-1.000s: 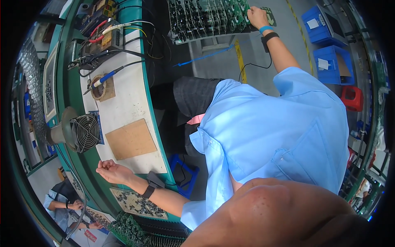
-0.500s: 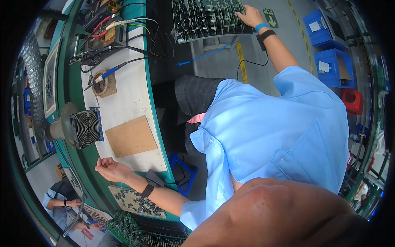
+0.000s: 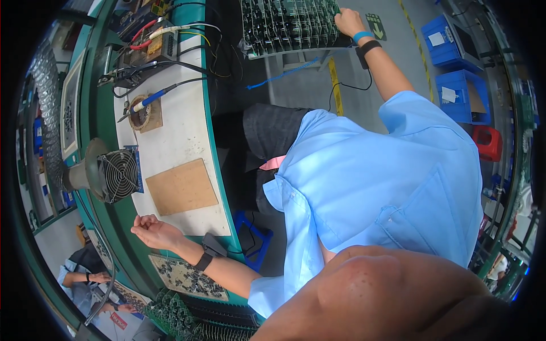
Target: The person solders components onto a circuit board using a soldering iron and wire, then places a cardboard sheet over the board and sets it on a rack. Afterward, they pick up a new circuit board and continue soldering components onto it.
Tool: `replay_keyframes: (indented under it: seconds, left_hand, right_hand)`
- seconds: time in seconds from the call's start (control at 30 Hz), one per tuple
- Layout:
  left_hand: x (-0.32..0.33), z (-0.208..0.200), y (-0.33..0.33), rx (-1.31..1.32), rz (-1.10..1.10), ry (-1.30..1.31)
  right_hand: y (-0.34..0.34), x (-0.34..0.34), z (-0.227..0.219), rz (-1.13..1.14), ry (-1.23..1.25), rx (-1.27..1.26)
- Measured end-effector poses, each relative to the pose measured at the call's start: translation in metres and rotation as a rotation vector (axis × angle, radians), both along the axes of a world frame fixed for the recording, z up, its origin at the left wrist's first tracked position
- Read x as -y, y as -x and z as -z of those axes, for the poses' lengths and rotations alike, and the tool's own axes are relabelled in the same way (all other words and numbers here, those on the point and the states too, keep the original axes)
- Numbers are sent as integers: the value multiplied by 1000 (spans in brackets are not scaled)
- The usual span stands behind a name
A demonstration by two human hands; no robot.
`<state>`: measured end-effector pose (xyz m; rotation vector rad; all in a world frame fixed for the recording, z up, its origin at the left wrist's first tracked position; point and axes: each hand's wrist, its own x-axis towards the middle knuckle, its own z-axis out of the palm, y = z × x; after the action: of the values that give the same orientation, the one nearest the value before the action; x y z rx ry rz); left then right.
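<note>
At the top of the head view, several green circuit boards (image 3: 290, 28) stand upright in close rows on a stand. My right hand (image 3: 351, 23), with a blue band and a black strap at the wrist, is at the right end of the rows. Its fingers are closed at the edge of an end board. Down on the left, my left hand (image 3: 152, 232) is palm up beside the bench, its fingers loosely bent and nothing visible in them. Closest to it is a brown square board (image 3: 182, 187) lying on the white bench top (image 3: 196, 139).
A soldering iron (image 3: 152, 98) rests over a round holder (image 3: 139, 116). A fan (image 3: 120, 175) on a duct faces the bench. A panel of small black parts (image 3: 190, 278) is below my left forearm. Blue bins (image 3: 463, 96) and a red stool (image 3: 487, 142) are right. Another person sits lower left.
My right hand has shifted slightly right, with its fingers drawn in closer at the end of the boards. My left hand stays in about the same place.
</note>
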<state>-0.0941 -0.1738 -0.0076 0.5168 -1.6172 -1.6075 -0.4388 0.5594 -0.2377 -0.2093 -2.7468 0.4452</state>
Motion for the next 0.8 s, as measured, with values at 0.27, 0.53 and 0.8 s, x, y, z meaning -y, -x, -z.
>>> replay_keyframes:
  seconds: [0.27, 0.53, 0.8]
  left_hand:
    - [-1, 3, 3, -4, -6, 0]
    - [-1, 5, 2, -13, -4, -14]
    - [3, 14, -1, -21, -128, 41]
  right_hand:
    - [-7, -16, -1, 26, -36, 46]
    - [-31, 39, -59, -10, 147, 105]
    - [-25, 78, -113, -149, 264, -365]
